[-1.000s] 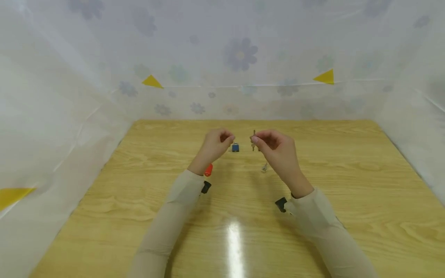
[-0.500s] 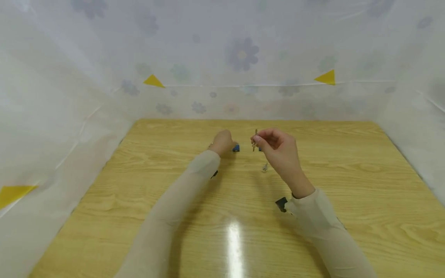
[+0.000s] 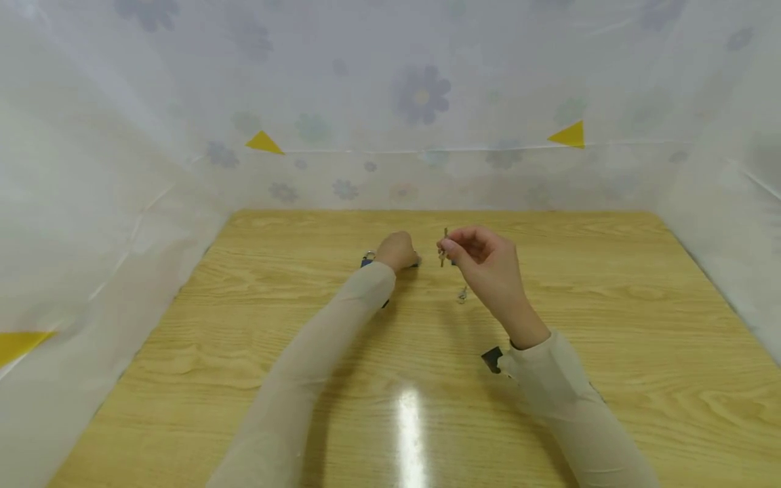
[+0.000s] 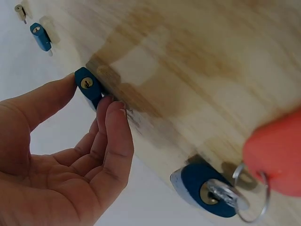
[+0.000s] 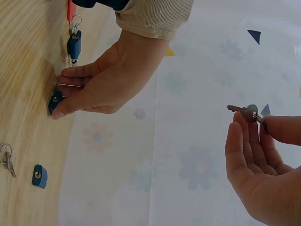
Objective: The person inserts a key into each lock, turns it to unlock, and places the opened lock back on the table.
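Observation:
Low on the table, my left hand pinches a small blue padlock by its sides, thumb on one end and fingertips on the other. The brass keyhole of that padlock shows in the left wrist view. My right hand is raised off the table and holds a small key on a ring between thumb and fingers. Its toothed end points away from the palm, toward the left hand. Beside the left hand stands a larger blue padlock with a key in its keyhole, ringed to a red tag.
Another blue padlock stands to the right of the pinched one. Keys on a ring lie on the wooden table nearer the person. A white flowered sheet walls the table's back and sides.
My left hand has come down from the air onto the small blue padlock and taken hold of it. Its sleeve now covers the red tag. The right hand stays put with its key.

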The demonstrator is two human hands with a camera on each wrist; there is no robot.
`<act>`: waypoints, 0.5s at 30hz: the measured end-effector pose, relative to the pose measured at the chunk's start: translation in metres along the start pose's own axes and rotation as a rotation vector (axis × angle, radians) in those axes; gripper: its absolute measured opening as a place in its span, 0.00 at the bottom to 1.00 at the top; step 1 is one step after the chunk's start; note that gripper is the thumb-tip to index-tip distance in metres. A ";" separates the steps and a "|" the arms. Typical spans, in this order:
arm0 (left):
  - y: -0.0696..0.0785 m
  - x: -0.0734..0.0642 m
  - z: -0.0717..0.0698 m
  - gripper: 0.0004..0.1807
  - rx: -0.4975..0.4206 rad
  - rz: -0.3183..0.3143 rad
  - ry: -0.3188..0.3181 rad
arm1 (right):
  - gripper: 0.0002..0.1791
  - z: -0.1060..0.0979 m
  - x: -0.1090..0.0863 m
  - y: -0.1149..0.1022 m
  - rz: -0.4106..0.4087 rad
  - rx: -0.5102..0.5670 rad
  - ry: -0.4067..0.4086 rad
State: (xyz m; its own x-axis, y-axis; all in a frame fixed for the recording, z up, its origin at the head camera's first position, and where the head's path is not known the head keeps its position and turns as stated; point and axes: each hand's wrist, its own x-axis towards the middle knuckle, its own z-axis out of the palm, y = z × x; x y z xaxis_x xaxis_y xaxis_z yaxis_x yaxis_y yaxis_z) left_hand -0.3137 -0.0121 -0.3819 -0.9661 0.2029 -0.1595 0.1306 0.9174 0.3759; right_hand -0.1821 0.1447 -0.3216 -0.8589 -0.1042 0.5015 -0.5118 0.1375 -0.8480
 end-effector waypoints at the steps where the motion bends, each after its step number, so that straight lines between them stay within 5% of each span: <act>1: 0.000 0.000 0.001 0.13 0.004 -0.002 0.001 | 0.07 0.000 0.000 0.000 -0.002 -0.002 0.000; 10: 0.000 0.005 0.006 0.16 -0.052 -0.002 0.012 | 0.07 0.000 0.000 0.003 -0.003 0.003 -0.010; 15: 0.000 0.001 0.007 0.07 -0.119 -0.006 0.009 | 0.07 0.000 -0.001 0.005 0.002 -0.003 -0.009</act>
State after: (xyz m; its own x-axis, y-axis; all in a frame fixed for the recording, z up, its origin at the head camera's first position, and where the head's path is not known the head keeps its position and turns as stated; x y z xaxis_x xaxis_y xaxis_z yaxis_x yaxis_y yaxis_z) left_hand -0.3133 -0.0093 -0.3883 -0.9690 0.1934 -0.1539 0.0976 0.8716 0.4804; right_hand -0.1840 0.1454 -0.3260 -0.8597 -0.1127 0.4983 -0.5102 0.1407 -0.8485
